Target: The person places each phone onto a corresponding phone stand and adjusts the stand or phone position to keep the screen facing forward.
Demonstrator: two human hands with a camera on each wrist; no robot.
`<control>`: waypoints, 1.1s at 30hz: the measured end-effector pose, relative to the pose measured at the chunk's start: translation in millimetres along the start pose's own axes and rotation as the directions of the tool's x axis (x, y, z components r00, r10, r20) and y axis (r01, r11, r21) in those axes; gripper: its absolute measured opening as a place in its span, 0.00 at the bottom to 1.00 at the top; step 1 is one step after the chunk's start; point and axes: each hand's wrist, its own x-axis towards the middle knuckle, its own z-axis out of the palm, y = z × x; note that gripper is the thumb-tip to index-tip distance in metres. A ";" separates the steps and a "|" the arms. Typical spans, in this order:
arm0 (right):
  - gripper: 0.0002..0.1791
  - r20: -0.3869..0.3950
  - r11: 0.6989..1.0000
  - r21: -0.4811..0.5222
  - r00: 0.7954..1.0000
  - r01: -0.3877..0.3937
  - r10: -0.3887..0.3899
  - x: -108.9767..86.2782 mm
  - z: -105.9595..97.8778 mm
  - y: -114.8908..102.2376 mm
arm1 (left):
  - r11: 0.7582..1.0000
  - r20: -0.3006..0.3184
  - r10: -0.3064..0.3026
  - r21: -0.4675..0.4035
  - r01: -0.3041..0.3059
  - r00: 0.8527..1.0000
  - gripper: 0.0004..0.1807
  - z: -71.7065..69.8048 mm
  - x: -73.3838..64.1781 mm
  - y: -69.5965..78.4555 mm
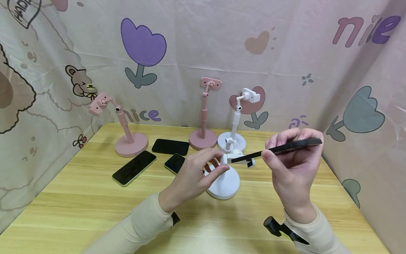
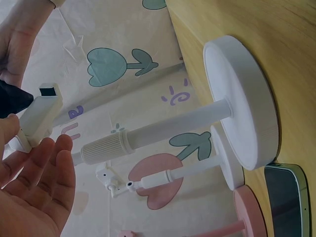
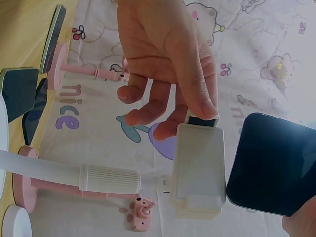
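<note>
My left hand (image 1: 191, 171) pinches one end of the clamp (image 3: 200, 158) on a white phone stand (image 1: 224, 187) at the middle of the table. In the right wrist view, the thumb and index finger are at the clamp's dark-padded jaw, and the other fingers hang loosely curved. A black smartphone (image 1: 282, 147) is gripped by my right hand (image 1: 295, 173) between thumb and fingers. It is tilted, its lower end right at the clamp. The right wrist view shows the phone's dark face (image 3: 274, 165) beside the clamp.
Behind stand another white stand (image 1: 235, 121) and a pink stand (image 1: 204, 116). Another pink stand (image 1: 125, 130) is at the back left. Three phones lie on the wooden table (image 1: 203, 225): one at the left (image 1: 134, 168), one behind (image 1: 170, 146), one partly hidden (image 1: 174, 163) by my left hand.
</note>
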 end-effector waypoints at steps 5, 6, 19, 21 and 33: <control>0.32 0.030 1.000 -0.008 0.999 -0.016 0.016 0.4 -1.3 -2.2 | 1.000 -0.002 -0.004 -0.001 0.004 1.000 0.10 0.3 0.2 -0.6; 0.32 0.034 1.000 -0.007 0.999 -0.019 0.019 0.7 -1.5 -2.6 | 1.000 -0.002 -0.004 -0.002 0.004 1.000 0.10 0.4 0.4 -0.8; 0.34 0.028 0.996 -0.076 0.999 -0.036 0.038 -2.4 0.5 -2.1 | 0.994 -0.021 0.083 -0.066 -0.084 0.996 0.16 2.8 9.2 -4.3; 0.34 0.028 0.995 -0.091 0.999 -0.032 0.035 -3.6 1.0 -1.1 | 0.991 -0.023 0.107 -0.076 -0.109 0.994 0.15 3.8 11.1 -4.5; 0.38 0.004 0.981 -0.192 0.999 0.039 -0.038 -6.9 4.8 8.9 | 0.986 -0.082 0.150 -0.066 -0.156 0.985 0.12 4.4 17.6 -4.2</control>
